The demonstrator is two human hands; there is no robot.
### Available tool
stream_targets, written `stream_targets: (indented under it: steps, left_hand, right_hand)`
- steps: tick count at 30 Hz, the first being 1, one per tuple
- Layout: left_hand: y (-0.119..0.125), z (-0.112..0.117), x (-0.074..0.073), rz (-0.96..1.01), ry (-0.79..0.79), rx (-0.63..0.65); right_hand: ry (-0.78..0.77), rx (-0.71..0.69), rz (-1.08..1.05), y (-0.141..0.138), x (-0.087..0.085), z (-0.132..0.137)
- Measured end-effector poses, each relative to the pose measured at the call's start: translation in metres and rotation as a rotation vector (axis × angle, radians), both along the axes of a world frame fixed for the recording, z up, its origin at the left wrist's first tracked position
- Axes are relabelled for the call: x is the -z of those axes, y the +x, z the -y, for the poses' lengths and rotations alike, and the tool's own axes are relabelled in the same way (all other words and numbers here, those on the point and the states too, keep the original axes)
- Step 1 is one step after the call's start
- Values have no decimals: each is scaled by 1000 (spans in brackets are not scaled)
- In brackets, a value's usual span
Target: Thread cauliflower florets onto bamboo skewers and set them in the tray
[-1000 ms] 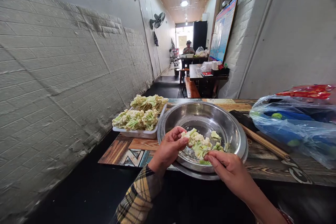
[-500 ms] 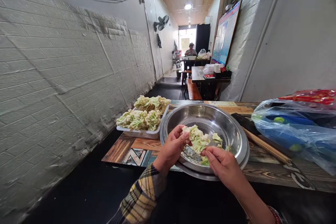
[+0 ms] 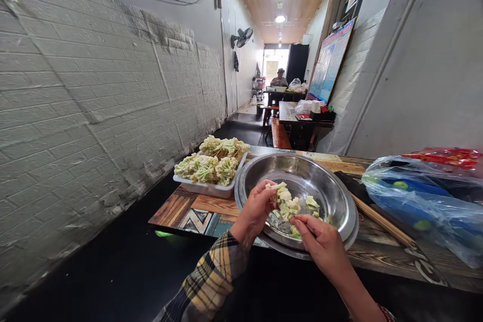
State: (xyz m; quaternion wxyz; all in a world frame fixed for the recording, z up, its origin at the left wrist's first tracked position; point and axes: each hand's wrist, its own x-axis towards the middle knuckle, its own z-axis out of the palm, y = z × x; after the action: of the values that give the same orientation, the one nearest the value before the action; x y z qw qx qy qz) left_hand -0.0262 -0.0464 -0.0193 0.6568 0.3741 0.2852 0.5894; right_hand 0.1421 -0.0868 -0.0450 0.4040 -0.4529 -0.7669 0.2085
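Note:
My left hand (image 3: 256,210) and my right hand (image 3: 320,241) are both closed on a cluster of cauliflower florets (image 3: 286,201), which I hold over a large steel bowl (image 3: 332,191) at the table's near edge. The left fingers pinch its upper end and the right fingertips pinch its lower end. A few loose cauliflower pieces (image 3: 311,203) lie in the bowl. Whether a skewer runs through the cluster is not visible. My left sleeve is plaid.
A white tray (image 3: 204,188) piled with skewered cauliflower (image 3: 211,163) stands left of the bowl. Wooden skewers (image 3: 381,221) and a plastic bag (image 3: 426,201) lie to the right. A brick wall runs along the left. A person sits at a far table (image 3: 279,79).
The cauliflower cluster has tilted more upright between my hands, and my fingers have shifted along it. The view has swung a little to the left.

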Motion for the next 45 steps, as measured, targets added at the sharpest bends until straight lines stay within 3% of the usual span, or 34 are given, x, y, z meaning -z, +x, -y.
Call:
stream_targets:
  steps: [5,18,27,37,45]
  left_hand:
    - [3,0,-1,-1,-14,-67]
    - [0,0,3,27,4,-28]
    - [-2,1,4,89,43,34]
    - [0,3,6,69,2,-83]
    - [-3,6,5,129,-13,-30]
  right_hand:
    - [20,29,67,-2,1,3]
    - [47,36,102,-10,-6,5]
    - [28,24,44,-8,-3,-1]
    - [24,2,68,-4,0,-1]
    - [30,19,47,-11,-2,4]
